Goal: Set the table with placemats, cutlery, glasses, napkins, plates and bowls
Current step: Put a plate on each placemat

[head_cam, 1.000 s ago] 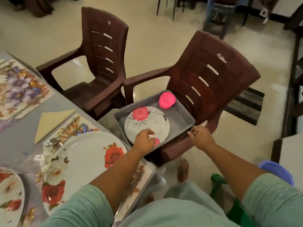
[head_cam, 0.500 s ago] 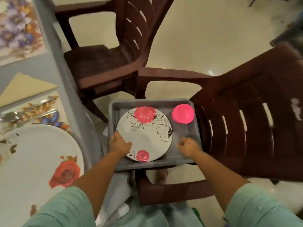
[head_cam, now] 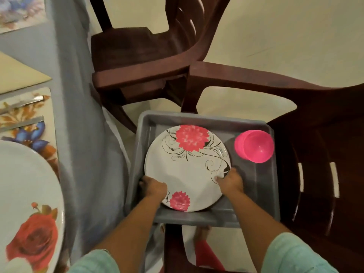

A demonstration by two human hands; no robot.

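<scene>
Both hands now on the plate (head_cam: 187, 168) in the grey tray (head_cam: 256, 182), which sits on a chair (head_cam: 315, 174) seat just off the tabletop (head_cam: 82, 134) edge. Half a second ago only the left hand (head_cam: 152, 189) touched the plate; the right was a fist on the tray's near rim. Since then the right hand (head_cam: 230, 179) has moved onto the plate's right edge, thumb on top, fingers curled under. Left hand's grip closes on the near-left edge. Plate looks to top a small stack; count unclear. Pink bowls (head_cam: 255, 145) nested at the tray's far right corner, untouched. On the tabletop, near edge: rose plate (head_cam: 25, 194) on a placemat (head_cam: 29, 123), cutlery, napkin (head_cam: 17, 75). Judgement: a two-handed lift to the tabletop is about to start.
</scene>
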